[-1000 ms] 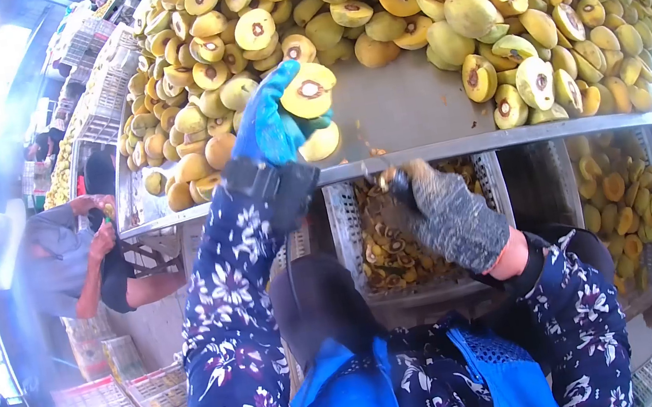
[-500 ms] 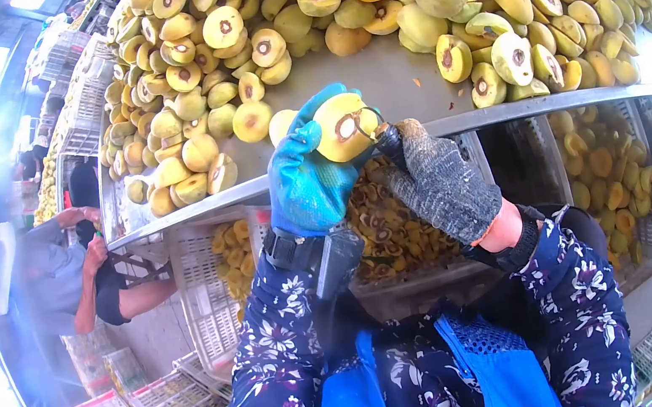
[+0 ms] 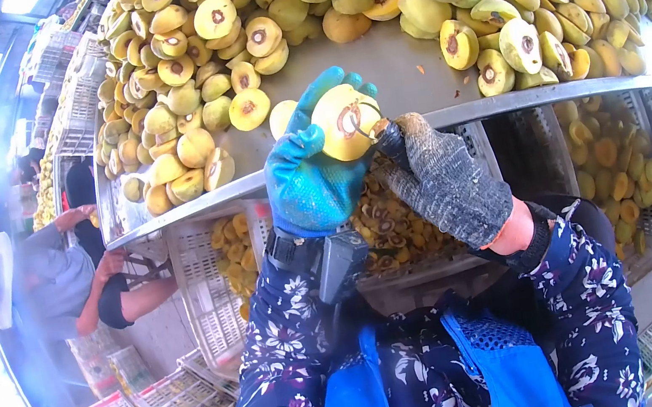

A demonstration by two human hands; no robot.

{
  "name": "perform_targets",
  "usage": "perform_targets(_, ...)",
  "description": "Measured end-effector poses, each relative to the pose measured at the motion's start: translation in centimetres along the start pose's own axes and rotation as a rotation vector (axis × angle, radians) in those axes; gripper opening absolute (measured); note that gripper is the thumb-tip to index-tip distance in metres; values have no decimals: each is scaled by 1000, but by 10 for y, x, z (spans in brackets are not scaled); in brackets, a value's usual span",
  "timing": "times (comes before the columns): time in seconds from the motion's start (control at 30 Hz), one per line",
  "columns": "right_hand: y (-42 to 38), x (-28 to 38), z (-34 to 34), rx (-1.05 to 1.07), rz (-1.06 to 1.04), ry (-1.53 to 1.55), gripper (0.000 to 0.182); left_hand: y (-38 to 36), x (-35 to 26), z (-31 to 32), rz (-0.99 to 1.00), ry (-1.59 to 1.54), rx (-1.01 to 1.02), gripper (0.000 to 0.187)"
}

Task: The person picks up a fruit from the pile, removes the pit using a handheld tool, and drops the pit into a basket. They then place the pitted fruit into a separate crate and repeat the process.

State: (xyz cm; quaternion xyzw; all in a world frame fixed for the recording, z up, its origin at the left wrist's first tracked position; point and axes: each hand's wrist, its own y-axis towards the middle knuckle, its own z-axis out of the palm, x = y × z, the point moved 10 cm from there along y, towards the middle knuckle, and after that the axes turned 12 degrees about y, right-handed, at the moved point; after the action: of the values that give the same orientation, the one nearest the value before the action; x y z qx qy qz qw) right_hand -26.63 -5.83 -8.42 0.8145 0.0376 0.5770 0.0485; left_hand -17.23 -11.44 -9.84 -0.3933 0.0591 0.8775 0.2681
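Observation:
My left hand (image 3: 310, 176), in a blue rubber-coated glove, cups a halved yellow peach (image 3: 339, 143) with its cut face turned up. A reddish-brown pit area shows in the middle of that face. In a grey knitted glove, my right hand (image 3: 452, 183) is closed round the dark handle of a pitting knife (image 3: 392, 144). The knife's thin metal loop lies over the peach's pit area. Both hands are just over the near edge of a metal table (image 3: 398, 64). Beside my left fingers another peach half (image 3: 282, 117) rests on the table.
Halved peaches (image 3: 190, 97) are heaped across the table's far side. Below its raised metal rim (image 3: 498, 105) stands a container of peach scraps (image 3: 398, 230), with crates (image 3: 209, 299) on either side. A seated person (image 3: 69, 278) works at the left.
The knife's loop has moved left from the peach's right edge onto its pit area. The peach has turned slightly in my left hand, whose fingers now reach out further behind it.

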Motion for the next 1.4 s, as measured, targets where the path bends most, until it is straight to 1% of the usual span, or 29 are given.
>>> perform_targets(0.1, -3, -5, 3, 7, -3, -75, 30, 1, 0, 4, 22, 22, 29, 65)
perform_targets(0.17, -4, -1, 1, -34, -52, -109, 29, 1, -2, 11, 64, 69, 54, 55)
perform_targets(0.2, -4, -1, 2, -36, -47, -106, 29, 1, 0, 11, 58, 70, 53, 55)
perform_targets(0.27, -3, -6, 7, -7, 21, -31, 31, 2, 2, -4, 63, 88, -97, 44)
perform_targets(0.3, -3, -8, 9, -6, 24, -28, 31, 2, 4, -6, 69, 110, -140, 40)
perform_targets(0.37, -3, -4, 12, -9, -58, 6, 29, 1, 3, -6, 89, 161, -151, 40)
perform_targets(0.4, -3, -5, 13, -9, -55, 9, 29, 1, 1, -5, 111, 210, -158, 40)
perform_targets(0.47, -3, -5, 13, -43, -73, 11, 26, 0, 1, -2, 127, 205, -187, 40)
perform_targets(0.6, -3, -10, 12, -58, -12, 99, 25, -5, -2, 0, 160, 204, -257, 40)
perform_targets(0.7, -6, -15, 16, -40, -33, 53, 25, -5, 2, -5, 166, 189, -252, 40)
perform_targets(0.73, -7, -15, 17, -34, -43, 14, 28, -5, 3, -6, 161, 190, -254, 40)
perform_targets(0.77, -8, -15, 19, -28, -53, -25, 33, -6, 1, -5, 177, 215, -242, 40)
perform_targets(0.93, -10, -9, 21, 25, 11, 76, 33, -10, -2, -6, 230, 341, -243, 39)
perform_targets(1.0, -12, -12, 24, 24, 29, 118, 33, -14, -13, 2, 373, 548, -190, 38)
perform_targets(1.03, -11, -13, 25, 20, 33, 123, 35, -15, -12, 2, 366, 553, -191, 38)
perform_targets(1.1, -11, -16, 25, 9, 43, 131, 36, -22, -22, 7, 458, 766, -256, 37)
perform_targets(1.13, -12, -14, 26, 18, 12, 121, 37, -21, -22, 5, 450, 770, -253, 37)
perform_targets(1.2, -16, -11, 28, 24, -9, 118, 38, -24, -32, 24, 608, 1176, -200, 35)
perform_targets(1.23, -16, -16, 30, 36, 59, 126, 39, -19, -17, 5, 382, 621, -203, 35)
perform_targets(1.27, -18, -21, 31, 48, 127, 133, 40, -18, -14, 3, 371, 624, -202, 35)
perform_targets(1.3, -15, -18, 33, 82, 78, 181, 43, -18, -12, 0, 366, 600, -208, 36)
perform_targets(1.33, -15, -23, 36, 79, 88, 186, 43, -19, -10, -3, 362, 576, -216, 36)
perform_targets(1.37, -16, -29, 39, 55, 73, 286, 43, -21, -13, 0, 401, 650, -227, 37)
perform_targets(1.4, -18, -33, 44, 29, 59, 386, 44, -21, -11, 0, 390, 653, -227, 37)
